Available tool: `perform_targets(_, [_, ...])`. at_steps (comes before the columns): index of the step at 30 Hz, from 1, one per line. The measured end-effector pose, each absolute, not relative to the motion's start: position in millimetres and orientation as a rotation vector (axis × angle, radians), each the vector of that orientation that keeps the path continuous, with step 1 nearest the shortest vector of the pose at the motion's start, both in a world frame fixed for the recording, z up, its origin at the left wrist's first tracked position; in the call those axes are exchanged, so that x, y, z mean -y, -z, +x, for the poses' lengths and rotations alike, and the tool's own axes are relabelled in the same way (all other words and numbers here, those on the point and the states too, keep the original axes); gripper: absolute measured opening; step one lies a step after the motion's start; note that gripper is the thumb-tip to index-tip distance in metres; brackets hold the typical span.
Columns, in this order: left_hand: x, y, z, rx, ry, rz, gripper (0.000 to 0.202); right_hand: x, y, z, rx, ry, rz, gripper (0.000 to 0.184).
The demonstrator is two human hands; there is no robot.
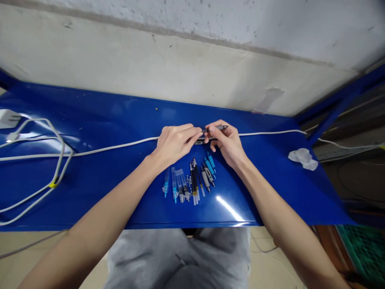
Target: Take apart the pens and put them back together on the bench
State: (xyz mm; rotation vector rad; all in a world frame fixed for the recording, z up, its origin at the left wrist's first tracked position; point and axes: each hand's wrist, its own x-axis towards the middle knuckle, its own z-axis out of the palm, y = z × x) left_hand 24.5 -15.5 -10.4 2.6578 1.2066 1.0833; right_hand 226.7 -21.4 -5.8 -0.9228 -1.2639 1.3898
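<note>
My left hand (176,141) and my right hand (226,141) meet over the middle of the blue table (99,180). Both pinch a slim grey pen (219,128) between their fingertips, its tip sticking out to the right past my right fingers. A second dark pen part (201,142) lies just under the hands. In front of the hands sits a row of pen parts (191,180): clear barrels with blue ends, black refills, small springs, grey tips and blue caps.
A white cable (114,147) runs across the table behind the hands, looping at the left near a white plug (7,118). A crumpled clear plastic wrap (303,158) lies at the right. A green crate (363,249) stands on the floor at lower right.
</note>
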Motion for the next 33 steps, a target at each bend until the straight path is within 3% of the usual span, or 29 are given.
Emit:
perform_targets(11, [14.3, 7.3, 23.6, -1.207, -1.041, 2.647, 0.034, 20.3, 7.6, 227.8, 1.339, -1.26, -0.905, 0.029])
perform_targets(16, [17.5, 7.2, 27.6, -1.208, -0.992, 2.604, 0.018, 25.2, 3.7, 222.6, 1.402, -1.177, -0.959, 0.036])
perform_targets(24, [22.4, 1.2, 32.7, -1.223, -0.894, 2.603, 0.054, 39.9, 5.0, 210.5, 1.546, -0.91, -1.027, 0.013])
perform_targets(33, [24.7, -1.9, 32.8, -1.172, -0.941, 2.538, 0.074, 44.6, 0.1, 211.4, 1.817, -0.628, -0.999, 0.014])
